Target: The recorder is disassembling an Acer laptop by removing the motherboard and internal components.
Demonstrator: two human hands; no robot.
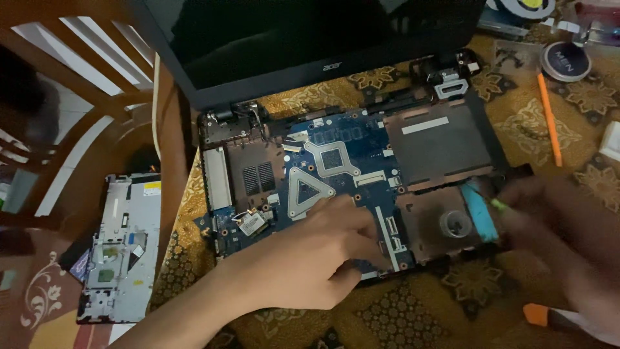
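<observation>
An opened laptop base (pixel 445 145) lies on a patterned cloth, its blue motherboard (pixel 352 165) exposed and the dark screen (pixel 310 39) tilted back behind it. My left hand (pixel 303 255) rests on the board's near edge, fingers curled and pressing down by a white connector strip (pixel 387 239). My right hand (pixel 568 239) is blurred at the right. It grips a tool with a light blue handle (pixel 483 210) that lies over the base's right bay, beside a small clear roll of tape (pixel 457 223).
A removed silver palm-rest cover (pixel 123 252) lies on the floor at left beside a wooden chair (pixel 71 97). An orange pencil-like stick (pixel 549 119) and a round tin (pixel 566 61) lie at the upper right. Another orange-tipped tool (pixel 539 315) sits at the lower right.
</observation>
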